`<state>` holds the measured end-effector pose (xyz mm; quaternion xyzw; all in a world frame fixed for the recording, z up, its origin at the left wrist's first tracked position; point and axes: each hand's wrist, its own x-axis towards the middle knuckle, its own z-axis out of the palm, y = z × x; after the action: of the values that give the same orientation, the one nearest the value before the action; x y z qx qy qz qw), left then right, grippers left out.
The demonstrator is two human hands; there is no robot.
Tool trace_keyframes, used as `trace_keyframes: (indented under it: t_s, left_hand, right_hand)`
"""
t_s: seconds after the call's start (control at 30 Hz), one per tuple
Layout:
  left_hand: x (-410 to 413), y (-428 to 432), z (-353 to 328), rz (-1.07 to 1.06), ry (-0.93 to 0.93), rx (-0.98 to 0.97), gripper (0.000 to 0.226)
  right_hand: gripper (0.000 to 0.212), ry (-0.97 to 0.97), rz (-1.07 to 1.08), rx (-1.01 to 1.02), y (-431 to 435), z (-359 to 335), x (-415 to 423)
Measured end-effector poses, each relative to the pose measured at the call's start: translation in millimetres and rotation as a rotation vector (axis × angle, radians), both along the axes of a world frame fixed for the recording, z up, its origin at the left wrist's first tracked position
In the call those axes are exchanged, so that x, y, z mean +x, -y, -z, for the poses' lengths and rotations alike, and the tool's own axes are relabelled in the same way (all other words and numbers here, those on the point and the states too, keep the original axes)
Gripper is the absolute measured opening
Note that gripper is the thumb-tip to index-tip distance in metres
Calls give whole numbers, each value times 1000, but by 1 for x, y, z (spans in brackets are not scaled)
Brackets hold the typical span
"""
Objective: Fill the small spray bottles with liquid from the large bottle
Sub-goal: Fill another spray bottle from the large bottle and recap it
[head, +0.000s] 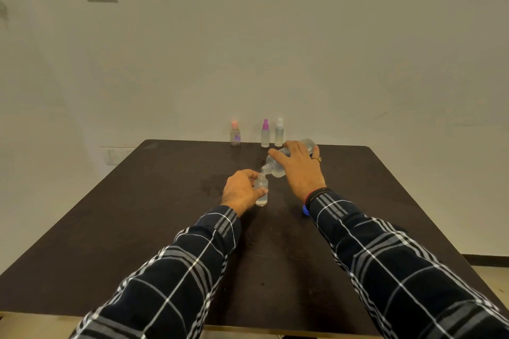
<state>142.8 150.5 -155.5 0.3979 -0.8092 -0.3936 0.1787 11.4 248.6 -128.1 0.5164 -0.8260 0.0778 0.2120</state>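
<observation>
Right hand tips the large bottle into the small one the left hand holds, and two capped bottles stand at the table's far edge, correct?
No: the head view shows three capped bottles at the far edge, pink-topped, purple-topped and clear-topped. The rest holds.

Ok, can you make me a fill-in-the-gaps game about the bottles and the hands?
1. The left hand grips the small bottle, which stands on the ____.
2. The right hand tilts the large bottle so its mouth is over the ____ bottle.
3. At the far edge of the table stand ____ capped spray bottles.
4. The cap lying by the right sleeve is ____.

Missing words: table, small, three, blue.
</observation>
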Motion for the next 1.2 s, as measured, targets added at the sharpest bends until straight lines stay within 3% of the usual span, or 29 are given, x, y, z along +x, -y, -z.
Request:
trace_keyframes:
  t_s: [0.8, 1.03, 1.2]
  left_hand:
    - [0, 1, 2, 3, -11, -8, 50]
    - [2, 2, 1, 11, -20, -1, 47]
    - [2, 2, 2, 11, -25, -9, 47]
  right_hand:
    - [66, 78, 13, -2, -1, 3, -1]
    - [62, 314, 3, -83, 0, 12, -7]
    - [73, 700, -18, -253, 1, 21, -22]
